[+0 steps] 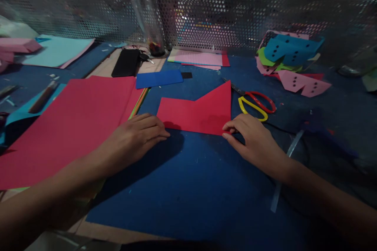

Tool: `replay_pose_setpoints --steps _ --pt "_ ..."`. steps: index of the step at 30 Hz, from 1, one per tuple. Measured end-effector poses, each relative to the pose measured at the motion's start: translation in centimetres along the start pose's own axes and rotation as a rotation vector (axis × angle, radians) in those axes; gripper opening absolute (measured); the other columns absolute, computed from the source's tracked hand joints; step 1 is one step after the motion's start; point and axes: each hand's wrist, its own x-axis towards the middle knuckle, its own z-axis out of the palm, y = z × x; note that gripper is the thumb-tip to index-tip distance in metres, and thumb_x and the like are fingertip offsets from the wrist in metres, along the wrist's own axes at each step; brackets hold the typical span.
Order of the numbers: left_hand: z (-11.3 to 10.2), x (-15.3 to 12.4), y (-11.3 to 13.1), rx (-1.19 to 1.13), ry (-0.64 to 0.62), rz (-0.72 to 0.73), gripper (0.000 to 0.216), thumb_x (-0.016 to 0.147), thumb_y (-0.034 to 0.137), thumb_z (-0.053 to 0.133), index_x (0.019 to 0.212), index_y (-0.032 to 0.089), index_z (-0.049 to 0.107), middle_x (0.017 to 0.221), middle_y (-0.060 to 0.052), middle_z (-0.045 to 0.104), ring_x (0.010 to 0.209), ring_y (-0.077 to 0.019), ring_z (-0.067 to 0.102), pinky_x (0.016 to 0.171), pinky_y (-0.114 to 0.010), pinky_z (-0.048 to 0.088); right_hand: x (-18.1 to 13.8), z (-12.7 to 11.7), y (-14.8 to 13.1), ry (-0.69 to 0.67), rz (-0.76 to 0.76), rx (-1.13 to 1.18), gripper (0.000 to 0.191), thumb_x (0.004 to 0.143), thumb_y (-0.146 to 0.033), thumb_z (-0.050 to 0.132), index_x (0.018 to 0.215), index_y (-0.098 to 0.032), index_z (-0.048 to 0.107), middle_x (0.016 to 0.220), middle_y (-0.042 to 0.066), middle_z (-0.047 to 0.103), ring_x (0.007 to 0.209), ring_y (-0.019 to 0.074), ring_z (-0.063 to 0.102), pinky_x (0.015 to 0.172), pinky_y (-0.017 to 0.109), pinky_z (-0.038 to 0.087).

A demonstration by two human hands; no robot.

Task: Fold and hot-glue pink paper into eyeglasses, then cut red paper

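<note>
Red paper piece [203, 115], notched along its upper edge and rising to a point at right, lies flat on the blue-covered bench [188, 188] between the two hands. Left hand [144, 131]: fingers together, slightly bent, at the piece's lower left corner; cannot tell whether they grip it. Right hand [255, 137]: thumb and fingertips pinched on the lower right corner.

Just beyond the right hand: scissors [244, 93], one handle red, one yellow, blades toward the pointed end of the piece. Left forearm crosses over a stack of large red sheets [79, 113]. Above the piece: a blue strip [159, 79], then a pile of pink and other coloured strips [200, 58]. Farther left, a flat black object [126, 63] beside keys [146, 58]. Upper right: a heap of black-dotted cut-outs [291, 51]. Rear: a clear, dark-capped bottle [148, 23] before a perforated metal panel [235, 11].
</note>
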Motion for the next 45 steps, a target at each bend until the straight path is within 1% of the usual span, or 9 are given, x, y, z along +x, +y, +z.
replay_pose_setpoints --steps 7,14,18,21,23,28,31,39,45 --pt "0.7 0.1 0.2 0.121 -0.033 0.024 0.016 0.104 0.020 0.049 0.101 0.020 0.066 0.103 -0.007 0.069 0.097 -0.0238 0.063 0.086 -0.040 0.047 0.0 -0.1 0.0 -0.002 -0.001 0.004 0.008 0.097 -0.025 0.062 0.104 -0.022 0.063 0.100 0.004 0.065 0.095 0.0211 0.059 0.084 0.036 0.045" --pt "0.3 0.3 0.6 -0.188 0.096 -0.095 0.016 0.103 0.020 0.051 0.094 0.022 0.064 0.091 -0.001 0.069 0.093 -0.0188 0.064 0.084 -0.033 0.050 0.0 -0.2 -0.1 -0.007 -0.001 0.000 0.007 0.097 -0.025 0.062 0.103 -0.022 0.063 0.101 0.006 0.066 0.095 0.0224 0.060 0.084 0.037 0.045" --pt "0.1 0.3 1.0 -0.240 0.155 -0.180 0.003 0.098 0.025 0.063 0.100 0.025 0.065 0.096 -0.001 0.070 0.095 -0.0191 0.066 0.086 -0.034 0.052 0.0 -0.2 0.0 -0.010 0.005 -0.001 0.008 0.097 -0.024 0.062 0.104 -0.022 0.063 0.102 0.006 0.066 0.097 0.0229 0.060 0.085 0.037 0.045" --pt "0.2 0.4 1.1 -0.236 0.179 -0.242 0.004 0.099 0.026 0.062 0.100 0.025 0.065 0.099 -0.002 0.070 0.096 -0.0196 0.067 0.084 -0.035 0.052 0.0 -0.2 0.0 -0.013 0.001 0.001 0.009 0.097 -0.025 0.062 0.105 -0.022 0.063 0.102 0.005 0.066 0.097 0.0226 0.060 0.085 0.037 0.045" --pt "0.3 0.5 1.0 -0.212 0.175 -0.226 0.006 0.099 0.024 0.060 0.100 0.025 0.065 0.099 -0.002 0.070 0.097 -0.0203 0.066 0.085 -0.036 0.053 0.0 -0.2 0.0 -0.014 -0.003 0.001 0.009 0.097 -0.025 0.062 0.105 -0.022 0.063 0.101 0.005 0.066 0.096 0.0226 0.060 0.084 0.037 0.045" --pt "0.8 0.5 0.6 -0.142 0.106 -0.016 0.026 0.099 0.011 0.053 0.112 0.026 0.070 0.108 -0.005 0.070 0.106 -0.0212 0.065 0.091 -0.038 0.052 0.0 -0.1 0.0 -0.004 0.000 0.002 0.008 0.097 -0.024 0.061 0.104 -0.022 0.063 0.101 0.006 0.066 0.097 0.0227 0.061 0.084 0.037 0.045" --pt "0.9 0.4 0.6 -0.055 0.068 0.035 0.031 0.098 0.009 0.052 0.117 0.026 0.071 0.112 -0.006 0.070 0.106 -0.0214 0.065 0.091 -0.038 0.052 0.0 -0.1 0.0 0.001 -0.001 0.001 0.008 0.097 -0.025 0.062 0.103 -0.021 0.063 0.100 0.005 0.066 0.096 0.0220 0.060 0.084 0.037 0.045" --pt "0.6 0.4 1.2 -0.036 0.016 0.002 0.027 0.099 0.011 0.050 0.109 0.025 0.071 0.112 -0.006 0.072 0.107 -0.0228 0.064 0.092 -0.041 0.052 0.0 -0.1 -0.1 -0.009 0.008 0.008 0.008 0.097 -0.025 0.060 0.104 -0.022 0.063 0.100 0.006 0.066 0.095 0.0227 0.060 0.084 0.038 0.045" --pt "0.7 0.4 0.6 -0.063 0.135 -0.167 0.011 0.099 0.026 0.058 0.105 0.024 0.067 0.106 -0.005 0.072 0.104 -0.0226 0.066 0.091 -0.039 0.052 0.0 -0.1 0.0 -0.003 0.003 0.014 0.008 0.097 -0.025 0.060 0.104 -0.023 0.063 0.101 0.006 0.066 0.096 0.0232 0.061 0.084 0.038 0.046"
